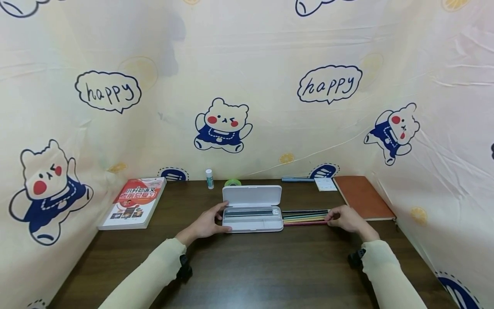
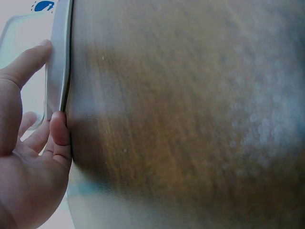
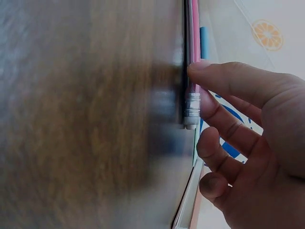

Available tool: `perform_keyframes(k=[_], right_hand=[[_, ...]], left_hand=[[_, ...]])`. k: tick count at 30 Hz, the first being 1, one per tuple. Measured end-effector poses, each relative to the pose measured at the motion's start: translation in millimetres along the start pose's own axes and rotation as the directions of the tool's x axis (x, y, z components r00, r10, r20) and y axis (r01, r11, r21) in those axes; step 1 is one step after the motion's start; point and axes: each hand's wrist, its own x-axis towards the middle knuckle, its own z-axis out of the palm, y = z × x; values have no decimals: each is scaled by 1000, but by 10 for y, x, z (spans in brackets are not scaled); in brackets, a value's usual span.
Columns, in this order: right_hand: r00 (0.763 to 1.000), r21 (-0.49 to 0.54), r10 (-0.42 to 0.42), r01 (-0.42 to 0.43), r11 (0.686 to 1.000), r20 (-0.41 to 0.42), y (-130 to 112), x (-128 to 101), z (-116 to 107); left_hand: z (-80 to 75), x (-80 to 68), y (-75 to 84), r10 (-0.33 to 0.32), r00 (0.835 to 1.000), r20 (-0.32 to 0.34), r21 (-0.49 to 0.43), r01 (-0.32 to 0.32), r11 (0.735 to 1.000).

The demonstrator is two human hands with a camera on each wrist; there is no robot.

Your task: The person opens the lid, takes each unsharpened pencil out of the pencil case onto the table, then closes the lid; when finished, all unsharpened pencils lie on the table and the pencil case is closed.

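A white pencil case (image 1: 252, 228) lies on the table with its lid (image 1: 251, 195) raised at the back. Several dark pencils (image 1: 251, 212) are inside its rear section. My left hand (image 1: 204, 222) grips the case's left end; in the left wrist view the thumb presses its front wall (image 2: 58, 62). Right of the case, several coloured pencils (image 1: 305, 217) lie side by side, pointing left-right. My right hand (image 1: 349, 219) is at their right ends. Up close, its thumb and index finger pinch a pink pencil (image 3: 195, 28) just above the metal band and white eraser.
At the left lies a thick red-and-white book (image 1: 135, 206). Along the back edge are a glue stick (image 1: 209, 179), a green tape roll (image 1: 233, 183), a blue stick-like item (image 1: 297, 179) and a white card (image 1: 326, 184). A brown notebook (image 1: 364, 197) lies at the back right.
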Motion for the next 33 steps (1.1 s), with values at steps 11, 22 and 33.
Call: perform_keyframes(k=[11,22,33], right_hand=[[999,86,33,-32,996,-1,-65,30,-26],[998,116,-58,60,991,-20,-365,147,7],[988,151,-148,141,978,36,-820,360,195]], left_hand=[[-14,2,1,15,1000,-6,-4,-15,1000],[-6,-3,-4,11,1000,-4,-4,-11,1000],[-2,-18,6,7,1000,-9,-10,-7,1000]])
